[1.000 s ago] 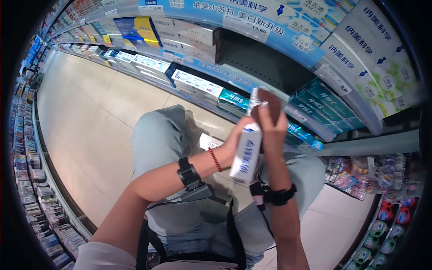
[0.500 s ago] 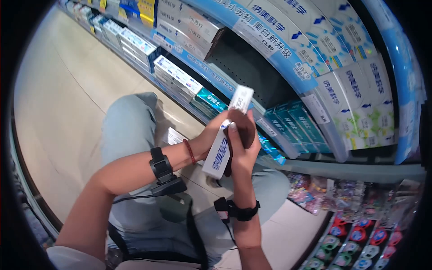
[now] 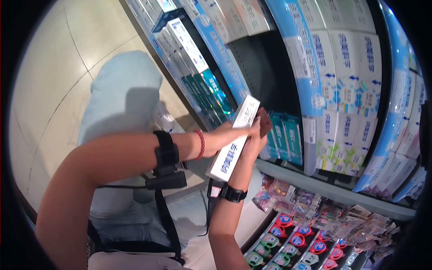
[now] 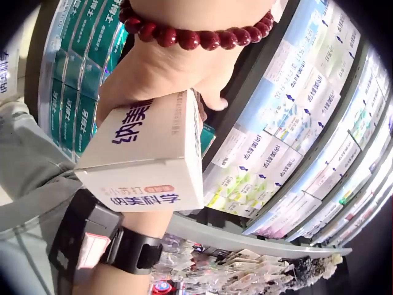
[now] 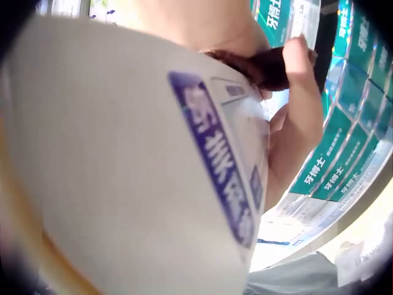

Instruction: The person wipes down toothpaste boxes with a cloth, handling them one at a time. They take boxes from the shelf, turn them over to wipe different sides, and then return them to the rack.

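A long white toothpaste box (image 3: pixel 228 158) with blue lettering lies slantwise between my hands in the head view. My left hand (image 3: pixel 223 138), with a red bead bracelet at its wrist, grips it around the middle. From the left wrist view, the left hand (image 4: pixel 172 70) is above the box (image 4: pixel 144 184), whose printed end faces the camera. My right hand (image 3: pixel 253 146) is close behind the box and holds a brown cloth (image 3: pixel 265 122), bunched near the box's side. In the right wrist view the box (image 5: pixel 123 153) fills much of the picture, beside the dark cloth (image 5: pixel 270 69).
Shelves of white toothpaste boxes (image 3: pixel 344 67) rise at the right. Teal boxes (image 3: pixel 285 137) stand on the lower shelf beyond my hands. A white pack (image 3: pixel 164 118) is by my bent knee (image 3: pixel 117 85). Red and green capped items (image 3: pixel 283 245) fill a rack lower right.
The head view has swung round, so the shelves now stand more upright. The box has turned to show its long white face, and the left hand now reaches across it. The cloth stays in the right hand.
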### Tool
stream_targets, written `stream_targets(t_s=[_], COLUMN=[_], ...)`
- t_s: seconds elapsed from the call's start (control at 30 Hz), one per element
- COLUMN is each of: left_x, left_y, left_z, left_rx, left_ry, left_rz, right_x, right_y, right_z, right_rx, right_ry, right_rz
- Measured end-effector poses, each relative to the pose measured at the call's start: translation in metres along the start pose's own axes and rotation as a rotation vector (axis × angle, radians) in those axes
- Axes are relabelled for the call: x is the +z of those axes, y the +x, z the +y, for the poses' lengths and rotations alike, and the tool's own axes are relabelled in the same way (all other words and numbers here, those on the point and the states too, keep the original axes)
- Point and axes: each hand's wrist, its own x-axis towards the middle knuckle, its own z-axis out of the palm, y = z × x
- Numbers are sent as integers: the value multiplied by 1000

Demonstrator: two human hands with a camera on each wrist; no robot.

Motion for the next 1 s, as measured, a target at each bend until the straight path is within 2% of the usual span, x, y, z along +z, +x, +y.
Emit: stream_targets(t_s=[0.03, 0.07, 0.17, 0.2, 0.3, 0.4, 0.43, 0.5, 0.6, 0.7, 0.8, 0.9, 1.0], left_x=[3, 5, -1, -2, -7, -10, -12, -14, -2, 2, 3, 3, -8], left_y=[-4, -5, -8, -8, -6, -10, -10, -9, -20, -20, -19, -15, 0], left_z=[1, 2, 16, 20, 28, 39, 39, 39, 41, 40, 38, 39, 26], left_rx=[115, 103, 75, 71, 64, -18, -19, -23, -1, 16, 68, 158, 411], left_ry=[52, -52, -158, -215, -319, -446, -428, -391, -234, -121, 20, 147, 435], left_rz=[18, 65, 24, 10, -67, -91, -110, -144, -199, -304, -295, -231, -123], right_x=[7, 11, 25, 14, 15, 33, 35, 30, 27, 34, 20, 25, 17], right_y=[-1, -3, -8, -6, -10, -35, -45, -58, -62, -49, -21, -15, -12], right_z=[-4, -9, -19, -19, -30, -53, -62, -57, -64, -89, -68, -70, -53], right_rx=[-9, 56, 29, 219, 293, 331, 391, 338, 391, 359, 419, 618, 713], right_ry=[-62, -18, 163, 195, 335, 267, 272, 251, 337, 476, 411, 271, 245], right_rz=[10, 18, -38, -85, -216, -144, -126, -110, -90, -171, -5, 0, -15])
